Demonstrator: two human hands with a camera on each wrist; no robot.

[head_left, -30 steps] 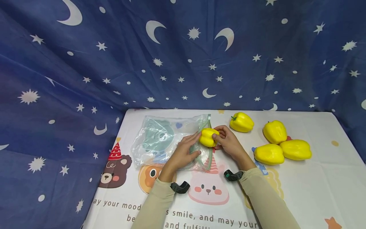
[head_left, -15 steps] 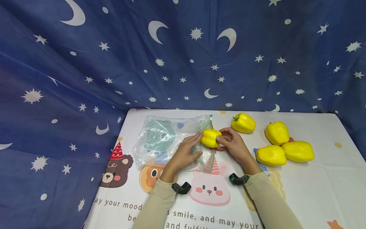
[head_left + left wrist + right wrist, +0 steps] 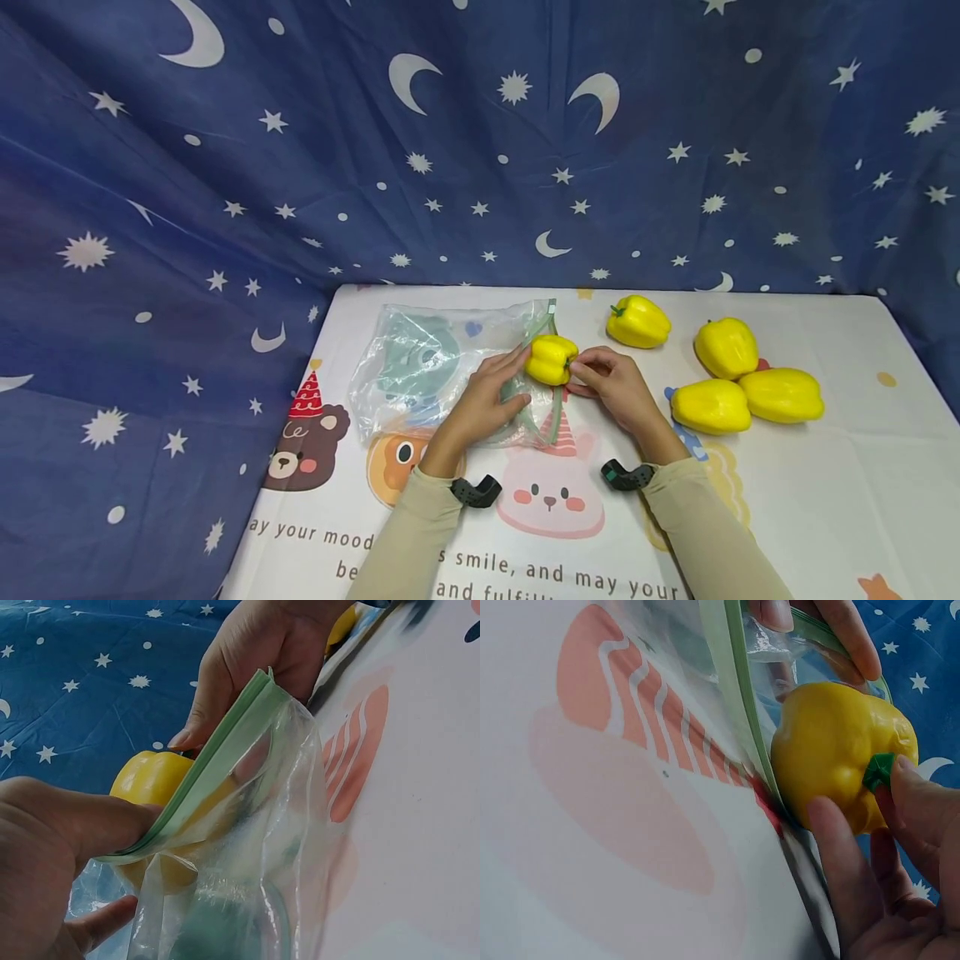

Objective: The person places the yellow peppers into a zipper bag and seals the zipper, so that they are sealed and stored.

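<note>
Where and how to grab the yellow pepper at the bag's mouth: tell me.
Set the grip on the yellow pepper at its stem end, from the right, as the right hand does. That seems best: the green stem juts toward that side, while the far end faces the mouth of the bag.

The left wrist view crops the bag (image 3: 247,851), whose rim (image 3: 214,760) apparently hides part of a pepper (image 3: 150,776).
</note>
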